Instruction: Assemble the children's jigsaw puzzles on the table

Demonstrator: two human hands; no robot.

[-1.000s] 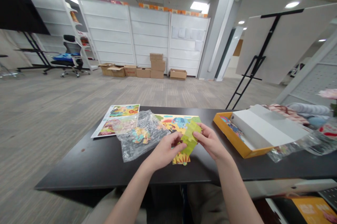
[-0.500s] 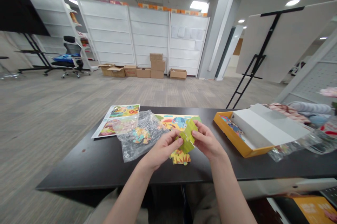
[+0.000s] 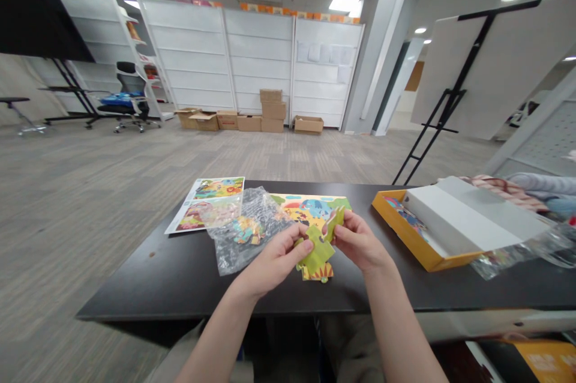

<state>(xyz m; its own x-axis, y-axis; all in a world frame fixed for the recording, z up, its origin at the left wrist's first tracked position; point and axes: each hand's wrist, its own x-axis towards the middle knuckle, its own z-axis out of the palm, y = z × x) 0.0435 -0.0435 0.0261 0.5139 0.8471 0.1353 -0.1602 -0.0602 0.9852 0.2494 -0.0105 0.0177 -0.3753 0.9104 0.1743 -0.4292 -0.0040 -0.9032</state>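
My left hand (image 3: pixel 284 252) pinches a green jigsaw puzzle piece (image 3: pixel 317 253) between thumb and fingers, above the table. My right hand (image 3: pixel 360 240) grips another green jigsaw puzzle piece (image 3: pixel 333 224), tilted up beside the first; whether the two still touch I cannot tell. Below them lie yellow puzzle pieces (image 3: pixel 320 274) with an orange, spiky pattern, partly covered by the green piece. Behind my hands is a colourful puzzle board (image 3: pixel 310 206) showing a blue elephant. A clear plastic bag (image 3: pixel 234 251) with puzzle pieces (image 3: pixel 248 230) lies to the left.
A printed picture sheet (image 3: pixel 189 206) lies at the table's left, partly under the bag. At the right stands an open yellow box (image 3: pixel 432 258) holding blue and red pieces, with clear plastic wrap (image 3: pixel 504 256) beside it. The dark table's (image 3: pixel 148 287) front edge is near my lap.
The green pieces, earlier close together and lined up, are now angled apart, the right one tilted up. My view has shifted slightly, so the table sits a little further right.
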